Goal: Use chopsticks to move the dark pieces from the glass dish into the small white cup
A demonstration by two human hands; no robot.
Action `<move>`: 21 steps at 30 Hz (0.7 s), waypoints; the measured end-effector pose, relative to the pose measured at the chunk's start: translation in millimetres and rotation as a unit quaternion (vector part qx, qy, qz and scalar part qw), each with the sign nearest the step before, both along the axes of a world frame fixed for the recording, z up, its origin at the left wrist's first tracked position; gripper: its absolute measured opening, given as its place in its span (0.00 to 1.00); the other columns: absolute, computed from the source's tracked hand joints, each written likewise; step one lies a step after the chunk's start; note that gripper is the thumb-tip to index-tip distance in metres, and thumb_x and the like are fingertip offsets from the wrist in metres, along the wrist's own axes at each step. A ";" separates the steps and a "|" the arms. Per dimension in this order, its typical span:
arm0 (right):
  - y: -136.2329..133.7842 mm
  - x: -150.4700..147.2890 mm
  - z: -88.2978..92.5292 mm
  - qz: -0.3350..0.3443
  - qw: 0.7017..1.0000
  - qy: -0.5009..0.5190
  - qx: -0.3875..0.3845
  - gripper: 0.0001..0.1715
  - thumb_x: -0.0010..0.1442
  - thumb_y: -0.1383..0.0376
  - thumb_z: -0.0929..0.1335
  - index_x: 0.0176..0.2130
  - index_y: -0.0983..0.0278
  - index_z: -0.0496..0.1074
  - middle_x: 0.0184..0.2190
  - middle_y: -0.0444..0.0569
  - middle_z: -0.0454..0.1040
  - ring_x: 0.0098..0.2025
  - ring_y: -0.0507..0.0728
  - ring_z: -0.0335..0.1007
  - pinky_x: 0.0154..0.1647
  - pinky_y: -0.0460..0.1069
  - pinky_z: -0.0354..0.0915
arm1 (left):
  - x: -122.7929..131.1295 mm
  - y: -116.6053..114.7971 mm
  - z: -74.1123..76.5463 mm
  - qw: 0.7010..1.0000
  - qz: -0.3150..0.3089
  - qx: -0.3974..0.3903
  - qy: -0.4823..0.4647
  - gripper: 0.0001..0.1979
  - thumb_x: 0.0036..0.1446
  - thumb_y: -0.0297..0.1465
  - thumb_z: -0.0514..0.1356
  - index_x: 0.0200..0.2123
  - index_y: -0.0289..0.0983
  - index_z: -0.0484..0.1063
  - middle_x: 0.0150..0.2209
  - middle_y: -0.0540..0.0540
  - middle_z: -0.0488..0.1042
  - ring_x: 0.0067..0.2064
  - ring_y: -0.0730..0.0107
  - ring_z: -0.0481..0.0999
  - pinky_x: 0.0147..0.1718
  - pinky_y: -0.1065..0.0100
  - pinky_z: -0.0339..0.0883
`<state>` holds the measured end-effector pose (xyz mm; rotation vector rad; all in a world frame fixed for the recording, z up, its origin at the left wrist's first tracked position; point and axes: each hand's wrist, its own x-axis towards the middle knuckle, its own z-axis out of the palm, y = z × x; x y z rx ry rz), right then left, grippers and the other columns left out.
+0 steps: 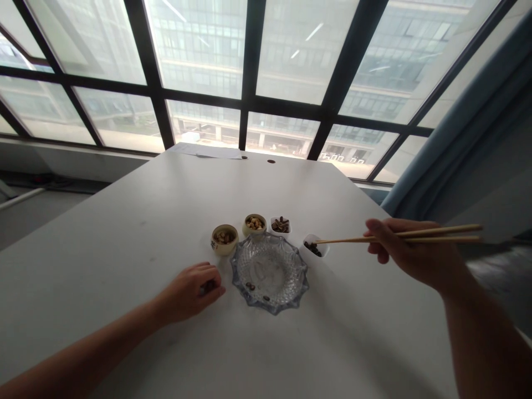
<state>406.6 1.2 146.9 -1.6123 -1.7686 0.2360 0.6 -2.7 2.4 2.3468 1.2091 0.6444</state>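
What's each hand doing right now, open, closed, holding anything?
Left hand: curled loosely on the table beside the glass dish, nothing visibly held.
Right hand: closed on chopsticks, tips at a small white dish.

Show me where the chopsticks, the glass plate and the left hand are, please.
chopsticks [353,239], head view, on the shafts
glass plate [286,296], head view, on its scalloped rim
left hand [191,291], head view, on its back
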 end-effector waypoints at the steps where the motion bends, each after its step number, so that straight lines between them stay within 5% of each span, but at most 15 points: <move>1: 1.5 0.2 0.0 0.005 1.000 -0.022 -0.018 0.43 0.59 0.31 0.66 0.23 0.65 0.77 0.16 0.51 0.74 0.18 0.53 0.70 0.19 0.46 0.64 | 0.0 0.0 0.2 1.000 0.001 0.000 0.000 0.11 0.64 0.35 0.57 0.29 0.38 0.69 0.28 0.49 0.71 0.31 0.69 0.71 0.32 0.71 0.63; 17: 3.3 -5.6 -7.7 0.018 0.999 -0.034 0.013 0.42 0.60 0.31 0.64 0.21 0.62 0.76 0.15 0.50 0.72 0.16 0.57 0.70 0.16 0.50 0.64 | -0.9 -0.3 -0.2 1.000 -0.001 -0.002 0.003 0.12 0.64 0.36 0.57 0.28 0.38 0.69 0.28 0.49 0.72 0.31 0.70 0.71 0.32 0.71 0.64; 21: -1.4 -10.2 -9.5 0.014 0.996 0.050 0.071 0.32 0.65 0.39 0.68 0.28 0.62 0.78 0.19 0.50 0.76 0.18 0.55 0.71 0.17 0.49 0.67 | -1.5 -1.9 -3.8 0.999 0.013 0.016 -0.031 0.09 0.65 0.37 0.57 0.40 0.38 0.72 0.31 0.49 0.74 0.30 0.71 0.72 0.34 0.70 0.68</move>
